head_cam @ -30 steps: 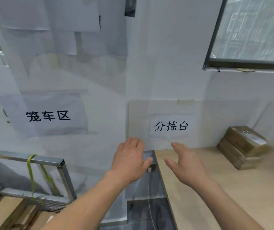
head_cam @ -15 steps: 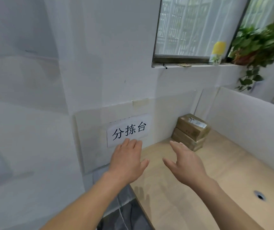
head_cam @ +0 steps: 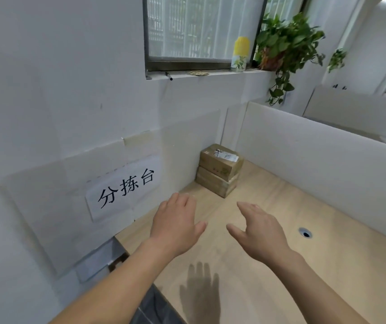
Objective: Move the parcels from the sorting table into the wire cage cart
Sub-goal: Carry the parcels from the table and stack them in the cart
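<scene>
Hands hover above the table [head_cam: 327, 265], both empty. The left hand [head_cam: 175, 226], just below frame centre, has straight fingers held together and its thumb out. The right hand [head_cam: 261, 231] beside it is spread loosely, touching nothing. Two stacked parcels [head_cam: 219, 170] sit against the wall in the table's far corner, above centre, well apart from both hands.

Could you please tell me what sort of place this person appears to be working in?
Probably a small parcel-sorting room set up in an office. A paper sign on the wall marks the sorting table, two cardboard parcels are stacked in its far corner, and white partitions border it.
</scene>
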